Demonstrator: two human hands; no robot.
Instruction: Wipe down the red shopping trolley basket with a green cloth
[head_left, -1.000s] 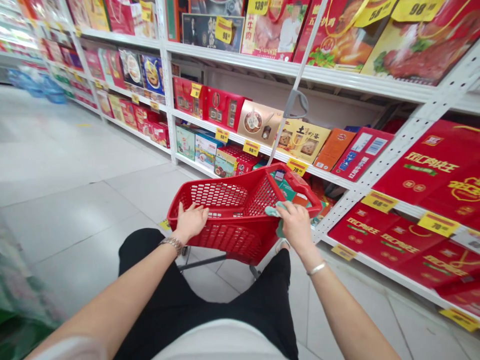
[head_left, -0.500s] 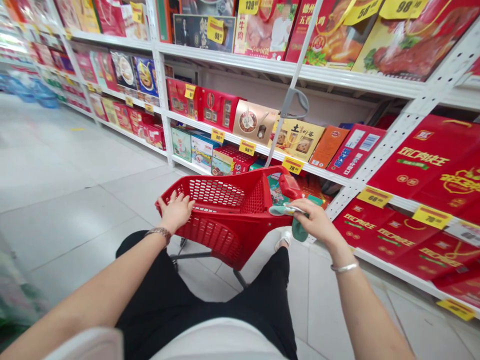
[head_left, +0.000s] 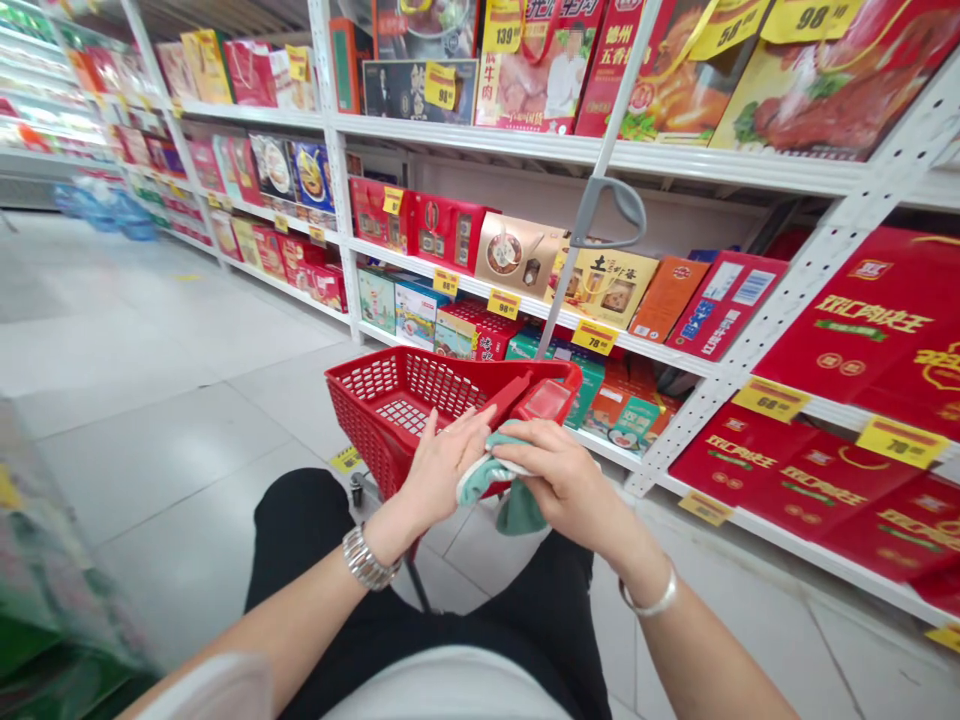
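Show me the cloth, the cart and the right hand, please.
Cloth (head_left: pixel 523 508): head view, on its hanging part.
Cart (head_left: pixel 442 383): head view, on its inner wall.
Right hand (head_left: pixel 568 478): head view, on its back.

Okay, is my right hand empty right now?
No, your right hand is holding a green cloth beside the red cart.

A shop, and by the look of it a supermarket aisle you're in! White shelves (head_left: pixel 525 143) run along in tiers, loaded with gift boxes (head_left: pixel 517 248) in rows, and up top right, cartons (head_left: pixel 832 90) printed with cooked meat. Yellow price tags (head_left: pixel 596 337) everywhere: 139, 98, 78! In front of you, a red shopping cart (head_left: pixel 375 435); below, pale floor tiles (head_left: pixel 172 430) stretching off to your left.
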